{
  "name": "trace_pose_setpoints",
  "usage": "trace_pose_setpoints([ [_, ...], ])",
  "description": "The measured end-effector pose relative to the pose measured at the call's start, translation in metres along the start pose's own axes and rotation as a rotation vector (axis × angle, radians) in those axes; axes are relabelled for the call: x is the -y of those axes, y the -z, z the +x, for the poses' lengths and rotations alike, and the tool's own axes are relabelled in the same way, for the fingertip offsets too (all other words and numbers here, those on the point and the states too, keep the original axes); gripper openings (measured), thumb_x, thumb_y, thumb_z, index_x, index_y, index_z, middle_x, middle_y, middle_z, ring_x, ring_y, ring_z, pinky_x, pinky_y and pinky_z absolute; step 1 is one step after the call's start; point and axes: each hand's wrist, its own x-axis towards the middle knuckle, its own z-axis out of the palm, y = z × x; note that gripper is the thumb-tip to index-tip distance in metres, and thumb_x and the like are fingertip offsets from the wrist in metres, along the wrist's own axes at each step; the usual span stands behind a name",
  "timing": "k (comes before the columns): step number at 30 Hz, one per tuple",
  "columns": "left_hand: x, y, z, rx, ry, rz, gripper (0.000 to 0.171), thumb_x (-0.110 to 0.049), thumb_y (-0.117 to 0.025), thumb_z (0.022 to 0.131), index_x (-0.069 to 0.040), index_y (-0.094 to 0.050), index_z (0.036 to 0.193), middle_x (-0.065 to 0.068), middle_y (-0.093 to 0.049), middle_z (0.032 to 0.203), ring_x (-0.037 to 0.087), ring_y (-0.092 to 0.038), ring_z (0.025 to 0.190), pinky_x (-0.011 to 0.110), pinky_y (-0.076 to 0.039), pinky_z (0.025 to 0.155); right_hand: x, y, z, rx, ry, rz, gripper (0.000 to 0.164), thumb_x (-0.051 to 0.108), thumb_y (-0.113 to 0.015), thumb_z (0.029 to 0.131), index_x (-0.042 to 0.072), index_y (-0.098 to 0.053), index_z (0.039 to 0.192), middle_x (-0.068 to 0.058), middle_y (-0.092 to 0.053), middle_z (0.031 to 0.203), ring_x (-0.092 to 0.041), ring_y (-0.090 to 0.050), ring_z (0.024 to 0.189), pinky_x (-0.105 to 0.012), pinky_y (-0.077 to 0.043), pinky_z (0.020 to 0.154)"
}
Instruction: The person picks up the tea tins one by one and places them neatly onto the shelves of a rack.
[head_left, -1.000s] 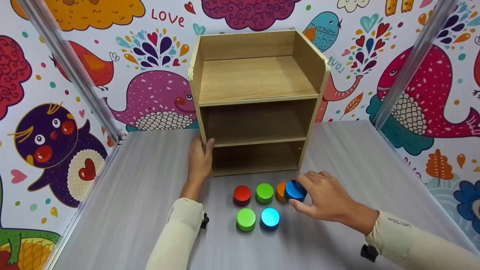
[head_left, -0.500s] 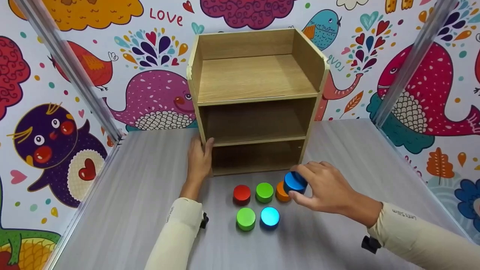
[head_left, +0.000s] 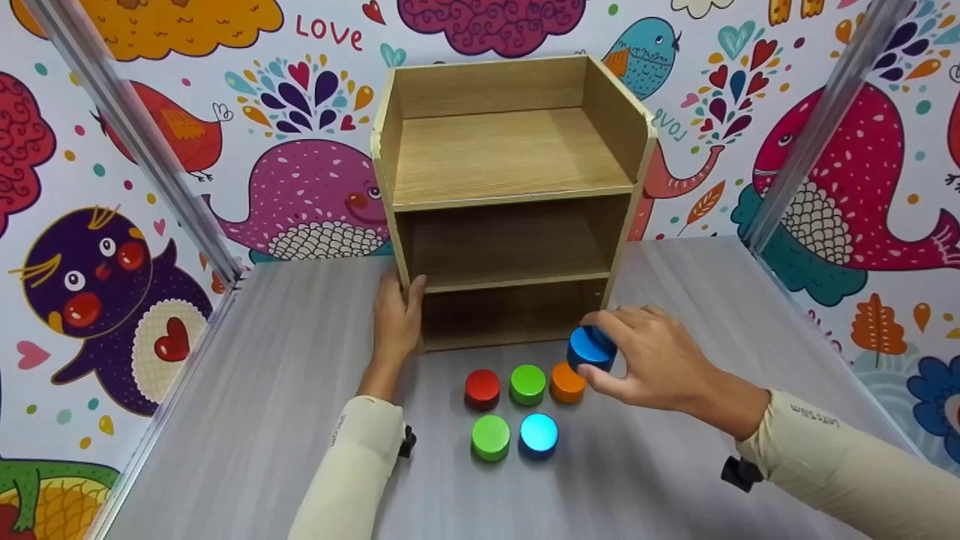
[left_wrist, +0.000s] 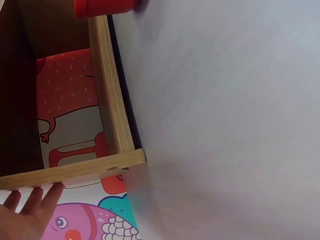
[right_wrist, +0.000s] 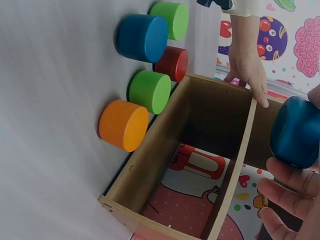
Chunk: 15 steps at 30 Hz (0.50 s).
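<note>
My right hand (head_left: 660,360) pinches a blue cylinder block (head_left: 590,351) between thumb and fingers, raised above the table before the shelf's lower right front. The right wrist view shows this blue block (right_wrist: 296,132) close up at the right edge. On the left side panel of a small wooden shelf (head_left: 510,199) rests my left hand (head_left: 397,319), its thumb at the front edge. In the left wrist view the straight fingers (left_wrist: 47,200) touch the panel's outer face. Below the shelf stand red (head_left: 482,388), green (head_left: 528,384) and orange (head_left: 568,381) blocks, with another green (head_left: 491,437) and blue (head_left: 538,434) block nearer.
The shelf has an open top tray and two compartments under it, open at the front. A grey table (head_left: 300,420) carries everything. Metal posts (head_left: 142,135) and patterned walls (head_left: 315,199) with cartoon animals enclose the back and sides.
My right hand has lifted the blue block upward and toward the shelf, uncovering the orange block beneath it. The left hand stays at the shelf's side; the other blocks have not moved.
</note>
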Motion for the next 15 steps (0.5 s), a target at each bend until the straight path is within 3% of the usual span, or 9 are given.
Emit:
trace_pose_setpoints([
  [15, 0.003, -0.001, 0.002, 0.008, 0.017, -0.008, 0.045, -0.028, -0.06, 0.104, 0.005, -0.053, 0.134, 0.022, -0.059, 0.108, 0.036, -0.056, 0.104, 0.054, -0.043, 0.095, -0.005, 0.013, 0.016, 0.019, -0.049, -0.002, 0.051, 0.051, -0.073, 0.084, 0.016, -0.065, 0.12, -0.004, -0.073, 0.102, -0.021, -0.064, 0.088, -0.043, -0.054, 0.077],
])
